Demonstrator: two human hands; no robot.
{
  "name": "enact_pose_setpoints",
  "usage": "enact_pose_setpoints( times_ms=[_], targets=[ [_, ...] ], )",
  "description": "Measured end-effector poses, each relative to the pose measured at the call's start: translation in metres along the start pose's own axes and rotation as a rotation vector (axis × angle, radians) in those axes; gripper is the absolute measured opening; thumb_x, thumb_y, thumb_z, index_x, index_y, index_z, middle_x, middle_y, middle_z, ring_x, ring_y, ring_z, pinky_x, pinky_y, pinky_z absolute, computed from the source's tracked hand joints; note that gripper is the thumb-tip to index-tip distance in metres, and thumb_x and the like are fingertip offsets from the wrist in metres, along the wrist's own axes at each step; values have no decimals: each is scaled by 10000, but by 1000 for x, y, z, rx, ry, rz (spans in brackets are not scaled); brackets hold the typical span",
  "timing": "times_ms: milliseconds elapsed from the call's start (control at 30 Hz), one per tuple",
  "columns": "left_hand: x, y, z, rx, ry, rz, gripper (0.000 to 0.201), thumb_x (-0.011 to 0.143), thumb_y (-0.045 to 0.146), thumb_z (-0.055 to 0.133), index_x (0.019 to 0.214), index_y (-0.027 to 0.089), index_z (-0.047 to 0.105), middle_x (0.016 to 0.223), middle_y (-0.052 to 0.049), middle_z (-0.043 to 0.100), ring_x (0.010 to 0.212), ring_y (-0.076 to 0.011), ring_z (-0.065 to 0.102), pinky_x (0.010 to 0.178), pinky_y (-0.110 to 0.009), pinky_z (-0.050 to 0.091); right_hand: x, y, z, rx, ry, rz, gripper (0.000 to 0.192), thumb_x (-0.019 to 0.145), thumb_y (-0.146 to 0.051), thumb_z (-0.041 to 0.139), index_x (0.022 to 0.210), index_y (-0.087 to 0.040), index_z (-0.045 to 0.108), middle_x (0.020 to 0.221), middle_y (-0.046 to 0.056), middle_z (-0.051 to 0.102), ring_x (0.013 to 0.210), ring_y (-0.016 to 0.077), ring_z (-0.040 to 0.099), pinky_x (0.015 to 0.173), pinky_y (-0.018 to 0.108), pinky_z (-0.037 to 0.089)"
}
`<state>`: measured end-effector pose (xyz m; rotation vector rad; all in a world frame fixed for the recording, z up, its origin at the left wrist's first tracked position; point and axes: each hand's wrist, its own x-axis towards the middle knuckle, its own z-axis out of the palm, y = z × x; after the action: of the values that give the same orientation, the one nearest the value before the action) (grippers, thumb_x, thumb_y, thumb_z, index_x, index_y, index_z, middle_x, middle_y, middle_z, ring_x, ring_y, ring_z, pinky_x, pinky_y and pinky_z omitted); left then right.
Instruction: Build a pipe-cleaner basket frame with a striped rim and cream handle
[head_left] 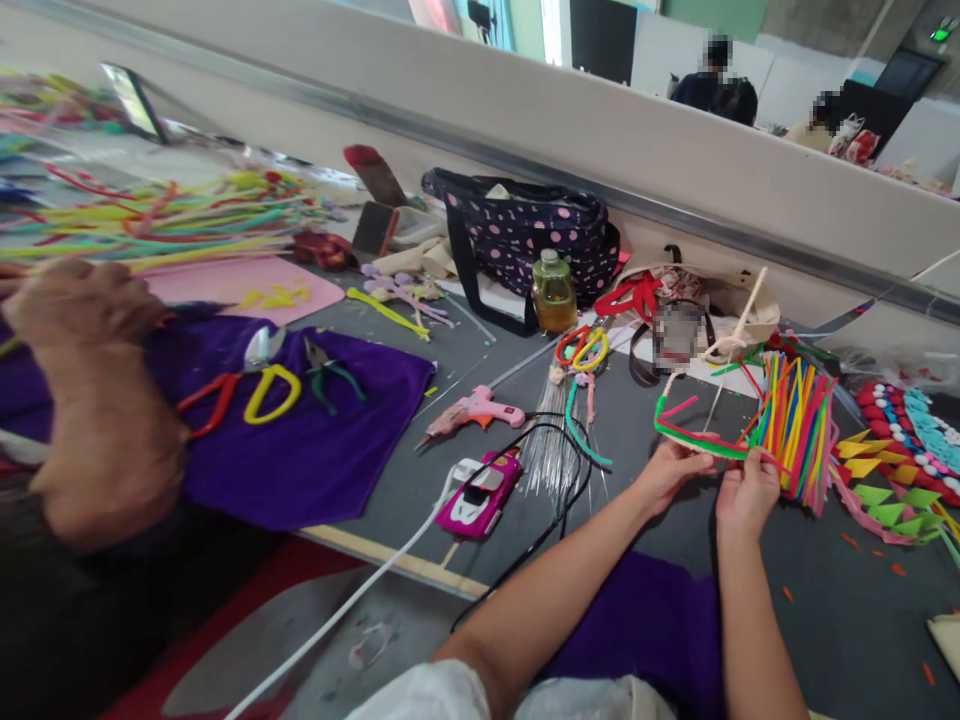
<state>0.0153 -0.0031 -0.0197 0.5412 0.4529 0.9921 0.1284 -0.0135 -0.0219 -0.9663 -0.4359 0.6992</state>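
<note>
both hands gripped green pipe-cleaner strip: left hand, right hand beside straw bundle; strip part-shaped, bundle unused.

The left hand and right hand pinch a green pipe cleaner between them; a bundle of coloured sticks stands just right of the right hand; a pink glue gun lies well left of the left hand.

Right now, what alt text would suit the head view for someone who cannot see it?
A person's left hand and right hand pinch a bent green and pink pipe cleaner beside a bundle of coloured pipe cleaners on a grey table. A pink glue gun and purple cloth lie further left.
</note>
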Motion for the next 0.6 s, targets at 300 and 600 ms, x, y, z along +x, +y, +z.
enact_pose_setpoints(
  times_ms=[300, 600],
  targets=[
    [0, -8, 5, 113, 117, 139, 452, 612, 278, 812, 1020, 121, 698, 957, -118, 701, 785, -175, 622, 684, -262, 437, -23, 12, 14, -171, -56, -9, 249, 729, -381, 683, 808, -175, 568, 731, 0, 626, 640, 133, 611, 622, 271, 494],
    [0, -4, 4, 37, 117, 147, 397, 620, 224, 794, 1002, 147, 722, 906, -80, 711, 732, -139, 600, 780, -290, 426, -26, 11, 16, -165, -89, 28, 241, 706, -356, 720, 778, -151, 616, 678, 5, 642, 578, 107, 550, 567, 229, 424]
  ],
)
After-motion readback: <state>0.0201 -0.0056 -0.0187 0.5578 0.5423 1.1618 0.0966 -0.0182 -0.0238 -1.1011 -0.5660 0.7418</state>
